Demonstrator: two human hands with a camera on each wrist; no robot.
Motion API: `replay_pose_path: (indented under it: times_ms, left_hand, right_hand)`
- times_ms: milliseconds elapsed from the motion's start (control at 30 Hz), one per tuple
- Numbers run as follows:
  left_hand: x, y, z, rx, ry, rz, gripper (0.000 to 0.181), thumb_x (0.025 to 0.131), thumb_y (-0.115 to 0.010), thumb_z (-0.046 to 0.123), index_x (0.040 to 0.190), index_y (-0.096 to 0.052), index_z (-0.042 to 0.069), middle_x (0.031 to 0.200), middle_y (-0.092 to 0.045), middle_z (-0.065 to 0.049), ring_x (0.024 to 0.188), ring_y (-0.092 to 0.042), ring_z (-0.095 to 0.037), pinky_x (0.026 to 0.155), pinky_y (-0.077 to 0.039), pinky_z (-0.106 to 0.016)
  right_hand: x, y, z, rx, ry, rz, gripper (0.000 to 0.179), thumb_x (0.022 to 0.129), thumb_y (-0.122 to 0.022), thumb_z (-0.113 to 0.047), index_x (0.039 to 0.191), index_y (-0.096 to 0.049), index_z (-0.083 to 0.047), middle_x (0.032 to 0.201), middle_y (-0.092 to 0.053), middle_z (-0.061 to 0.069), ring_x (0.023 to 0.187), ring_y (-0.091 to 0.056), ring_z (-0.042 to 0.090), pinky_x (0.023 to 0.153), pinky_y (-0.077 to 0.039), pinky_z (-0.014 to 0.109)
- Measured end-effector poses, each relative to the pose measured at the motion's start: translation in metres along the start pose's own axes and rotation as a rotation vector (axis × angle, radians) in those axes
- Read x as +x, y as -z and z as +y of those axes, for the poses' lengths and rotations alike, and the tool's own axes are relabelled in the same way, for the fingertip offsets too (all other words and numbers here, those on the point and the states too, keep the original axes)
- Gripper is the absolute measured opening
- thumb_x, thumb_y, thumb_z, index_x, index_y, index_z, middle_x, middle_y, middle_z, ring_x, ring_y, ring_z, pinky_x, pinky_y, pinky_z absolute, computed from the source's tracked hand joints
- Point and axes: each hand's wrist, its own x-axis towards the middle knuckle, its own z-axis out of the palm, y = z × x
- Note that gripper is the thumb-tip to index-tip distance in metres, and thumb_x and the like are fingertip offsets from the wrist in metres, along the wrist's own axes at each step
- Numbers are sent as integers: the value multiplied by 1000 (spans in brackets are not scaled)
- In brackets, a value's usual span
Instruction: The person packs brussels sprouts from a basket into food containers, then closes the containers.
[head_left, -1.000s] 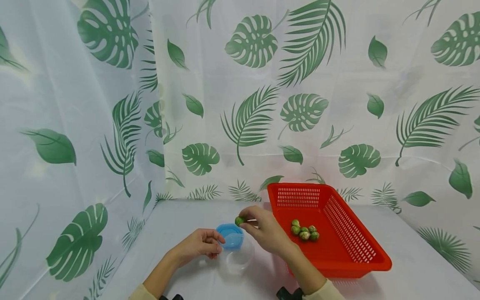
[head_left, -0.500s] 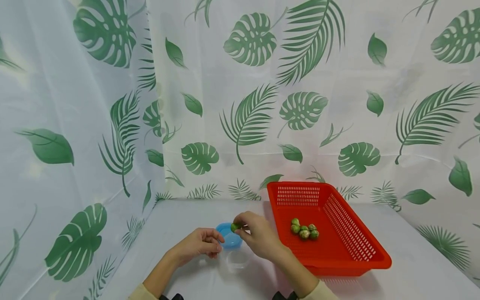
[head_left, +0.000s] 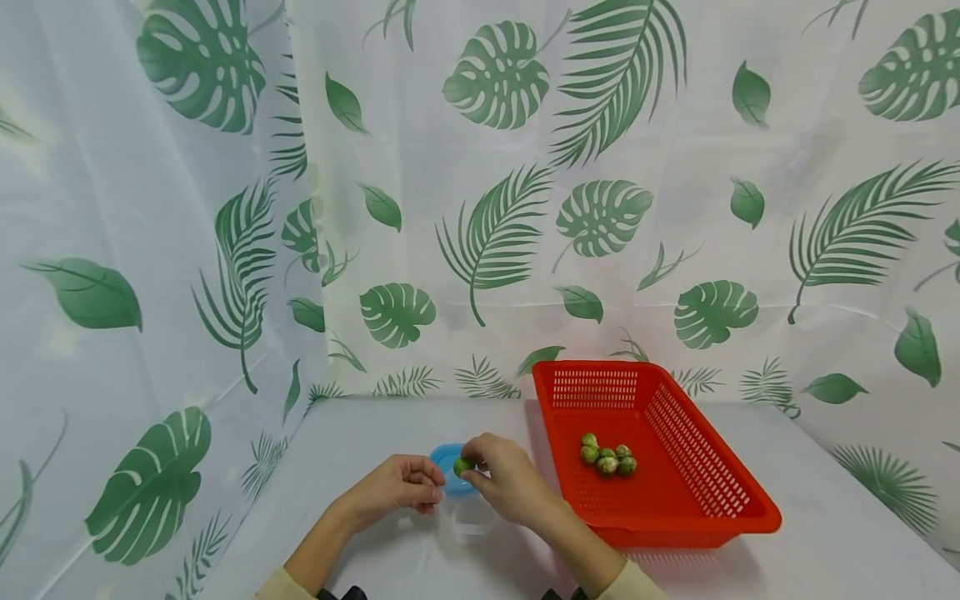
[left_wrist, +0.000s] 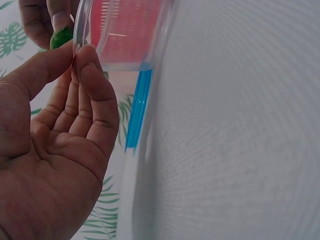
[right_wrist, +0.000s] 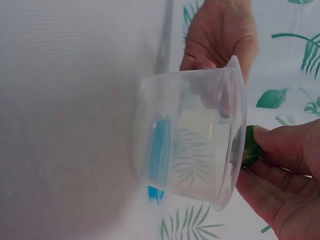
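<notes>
A clear plastic tub (head_left: pixel 472 522) stands on the white table between both hands. My left hand (head_left: pixel 397 492) pinches its rim between thumb and fingertips, seen close up in the left wrist view. In my right hand (head_left: pixel 512 482), thumb and fingers pinch a green Brussels sprout (head_left: pixel 463 467). The right wrist view has this sprout (right_wrist: pixel 251 146) right at the mouth of the tub (right_wrist: pixel 195 125), partly behind the rim. Beyond the tub lies a blue lid (head_left: pixel 446 457) on the table, partly hidden by the right hand.
To the right, a red perforated basket (head_left: pixel 738 525) holds several Brussels sprouts (head_left: pixel 607 464) grouped toward its left side. A white sheet with green leaf prints (head_left: pixel 495 367) hangs behind the table and along its left side.
My right hand has moved left and toward the person with the Brussels sprout, from beyond the tub to its mouth. My left hand has stayed at the rim.
</notes>
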Motion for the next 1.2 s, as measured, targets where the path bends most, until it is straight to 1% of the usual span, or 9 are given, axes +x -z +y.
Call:
replay_pose_path:
  times_ms: [233,500,767,1067,1200]
  left_hand:
    - [-1,1,1,0,5,4,38,94,-77,14,118,-62,-12,86,-72,-1,77,-68,-12,75,-59,-31]
    - [-1,0,0,-1,12,2,36,95,-76,13,117,-62,-11,85,-72,-1,76,-67,-12,74,-59,-30]
    - [0,0,-1,6,3,-2,37,95,-76,14,117,-62,-11,85,-72,-1,76,-67,-12,74,-59,-30]
    - [0,1,-1,3,4,-3,39,94,-78,16,117,-63,-11,86,-72,-2,78,-69,-13,74,-59,-30]
    - [0,1,-1,3,1,0,38,94,-78,16,117,-63,-10,87,-72,-2,77,-68,-13,73,-59,-30]
  right_hand:
    - [1,-5,2,-7,-2,-23,9,93,-79,-11,101,-74,-10,94,-70,0,87,-67,17,81,-58,26]
    - [0,-8,3,-12,-25,-35,9,92,-80,-13,100,-75,-10,92,-68,-1,86,-65,19,78,-55,24]
    - [-1,-10,6,-11,-10,-29,9,90,-82,-12,97,-76,-11,88,-65,-2,84,-65,22,75,-53,22]
    - [-1,-10,6,-17,-1,-35,10,90,-82,-13,98,-76,-11,87,-66,-3,82,-65,18,74,-53,21]
    - [-1,-11,7,-9,0,-45,9,89,-83,-12,96,-77,-11,85,-66,-5,81,-65,16,74,-53,21]
